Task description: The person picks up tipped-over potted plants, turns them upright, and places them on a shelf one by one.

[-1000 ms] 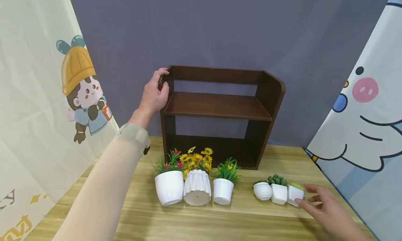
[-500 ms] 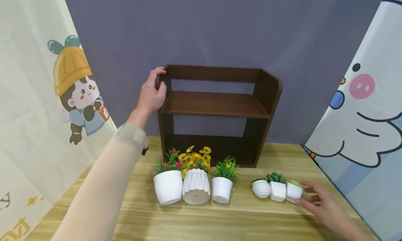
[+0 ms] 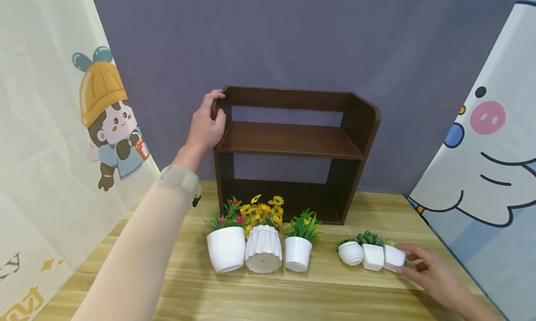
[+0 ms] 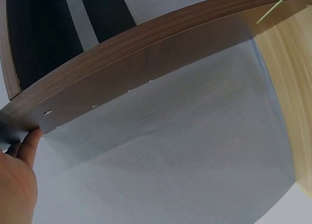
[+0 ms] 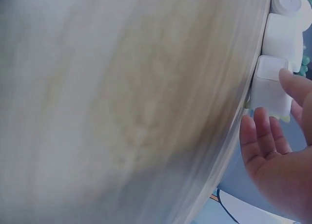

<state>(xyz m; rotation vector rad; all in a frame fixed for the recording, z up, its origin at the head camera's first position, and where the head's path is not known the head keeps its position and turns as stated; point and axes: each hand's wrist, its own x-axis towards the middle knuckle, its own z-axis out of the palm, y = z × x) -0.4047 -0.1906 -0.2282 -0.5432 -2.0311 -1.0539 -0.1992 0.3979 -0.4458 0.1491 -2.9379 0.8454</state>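
Observation:
My left hand (image 3: 207, 123) grips the upper left side panel of a dark brown wooden shelf (image 3: 289, 139), which has two levels. In the left wrist view, the fingers (image 4: 30, 146) are at the edge of that brown panel (image 4: 122, 80). At the right, my right hand (image 3: 435, 277) holds a small white square succulent pot (image 3: 393, 258) between thumb and fingers, the index finger across its top. The right wrist view has the thumb at the pot's base (image 5: 273, 67). The pot lies tipped, beside another square succulent pot (image 3: 372, 258) and a round ribbed one (image 3: 350, 254).
Before the shelf lie three larger white pots: one with pink flowers (image 3: 226, 250), a fluted one with yellow flowers (image 3: 264, 249) and one with green leaves (image 3: 298, 253). All rest on the wood-grain table (image 3: 293, 297). Printed cloth (image 3: 485, 172) borders the right side.
The right index finger has come further over the succulent, and its pot has turned slightly. My left hand keeps its grip on the shelf. The head view shifts slightly.

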